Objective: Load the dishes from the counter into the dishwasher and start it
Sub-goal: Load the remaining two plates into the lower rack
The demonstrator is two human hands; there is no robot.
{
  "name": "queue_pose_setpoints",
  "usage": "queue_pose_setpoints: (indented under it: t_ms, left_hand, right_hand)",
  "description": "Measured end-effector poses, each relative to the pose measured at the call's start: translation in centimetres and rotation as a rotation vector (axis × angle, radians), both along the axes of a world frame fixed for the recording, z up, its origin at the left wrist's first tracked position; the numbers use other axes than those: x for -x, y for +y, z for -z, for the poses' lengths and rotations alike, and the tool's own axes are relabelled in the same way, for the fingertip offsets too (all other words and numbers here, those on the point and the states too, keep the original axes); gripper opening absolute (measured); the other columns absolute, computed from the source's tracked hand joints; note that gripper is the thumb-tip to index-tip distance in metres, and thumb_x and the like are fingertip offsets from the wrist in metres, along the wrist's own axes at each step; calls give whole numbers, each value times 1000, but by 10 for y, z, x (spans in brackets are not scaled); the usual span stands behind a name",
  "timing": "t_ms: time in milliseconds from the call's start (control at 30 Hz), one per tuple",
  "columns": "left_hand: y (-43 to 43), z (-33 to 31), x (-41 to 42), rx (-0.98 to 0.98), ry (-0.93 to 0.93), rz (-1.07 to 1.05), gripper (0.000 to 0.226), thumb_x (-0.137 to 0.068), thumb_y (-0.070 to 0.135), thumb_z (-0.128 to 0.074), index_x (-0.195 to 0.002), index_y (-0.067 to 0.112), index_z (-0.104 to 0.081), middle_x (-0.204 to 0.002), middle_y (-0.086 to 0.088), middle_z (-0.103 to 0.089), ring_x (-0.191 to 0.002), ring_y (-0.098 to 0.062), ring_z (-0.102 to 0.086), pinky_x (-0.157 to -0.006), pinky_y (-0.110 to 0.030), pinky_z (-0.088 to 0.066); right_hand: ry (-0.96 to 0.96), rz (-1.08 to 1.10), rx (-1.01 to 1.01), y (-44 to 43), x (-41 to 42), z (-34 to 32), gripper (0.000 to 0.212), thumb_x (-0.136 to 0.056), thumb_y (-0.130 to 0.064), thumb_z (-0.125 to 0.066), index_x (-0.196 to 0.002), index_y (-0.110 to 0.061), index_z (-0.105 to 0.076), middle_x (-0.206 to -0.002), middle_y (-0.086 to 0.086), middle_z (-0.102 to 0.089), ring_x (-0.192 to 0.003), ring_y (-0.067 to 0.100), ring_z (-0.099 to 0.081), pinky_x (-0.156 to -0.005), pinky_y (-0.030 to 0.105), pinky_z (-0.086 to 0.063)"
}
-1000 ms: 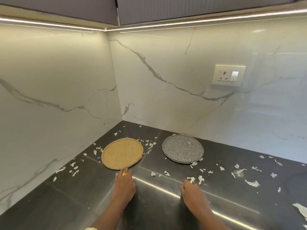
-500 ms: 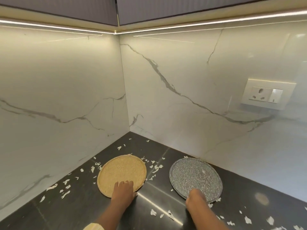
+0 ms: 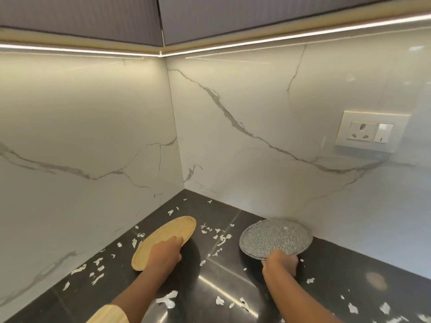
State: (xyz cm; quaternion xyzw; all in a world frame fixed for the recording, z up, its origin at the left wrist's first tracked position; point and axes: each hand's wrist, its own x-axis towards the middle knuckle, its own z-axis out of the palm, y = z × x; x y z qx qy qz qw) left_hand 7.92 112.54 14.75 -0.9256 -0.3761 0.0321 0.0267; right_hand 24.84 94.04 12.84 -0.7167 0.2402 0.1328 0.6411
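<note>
L hand [image 3: 164, 254] fingers clamp tan plate [image 3: 170, 231], tilted up off table [image 3: 338, 283]. R hand [image 3: 281, 264] fingers clamp grey speckled plate [image 3: 275, 238] at near rim, close to wall. White scraps [image 3: 166, 299] all over.

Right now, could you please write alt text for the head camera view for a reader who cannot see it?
A person's left hand grips a tan plate, tilted off a dark counter, while the right hand grips the near edge of a grey speckled plate. White scraps litter the counter in a marble-walled corner with a wall socket.
</note>
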Motion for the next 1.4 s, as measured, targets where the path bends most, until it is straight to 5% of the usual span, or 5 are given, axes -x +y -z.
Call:
queue_pose_setpoints:
  t_ms: [267, 433, 733, 1033, 1400]
  left_hand:
    - [-25, -47, 33, 46, -613, -73, 17, -93, 16, -41, -110, 14, -45, -84, -17, -65, -79, -38, -63, -64, -38, -43]
    - [-56, -58, 59, 210, -952, -12, 17, -93, 19, -51, -85, 8, -40, -64, -14, -54, -60, -34, -52, -55, -35, -32]
    - [-121, -31, 107, 375, -1057, 58, 39, -90, 12, -58, -65, 24, -29, -52, 4, -34, -45, -10, -32, -43, -20, -29]
    - [-198, -18, 151, 453, -1077, 58, 21, -88, 10, -59, -78, 9, -40, -53, 3, -38, -51, -21, -39, -48, -32, -28]
    - [-333, -20, 217, 441, -1094, 34, 16, -91, 16, -55, -83, 9, -42, -65, -9, -49, -59, -26, -49, -52, -30, -35]
  right_hand:
    - [-753, -444, 554, -42, 16, -50, 21, -88, -1, -45, -107, -2, -54, -86, 27, -62, -81, 43, -59, -67, 39, -43]
    - [-983, -581, 704, -71, 42, -58, 14, -90, -2, -46, -101, -5, -54, -80, 19, -64, -72, 41, -61, -58, 35, -36]
    - [-999, -548, 671, -120, 123, -43, 8, -87, 5, -45, -89, 0, -52, -68, 12, -51, -58, 34, -45, -58, 34, -35]
    - [-904, -508, 630, -200, 192, -25, 9, -86, 3, -49, -84, -5, -48, -67, 12, -55, -62, 33, -54, -61, 43, -46]
    - [-822, -465, 437, -314, 265, -26, 13, -84, 2, -50, -79, -7, -41, -59, 3, -45, -54, 21, -43, -52, 31, -35]
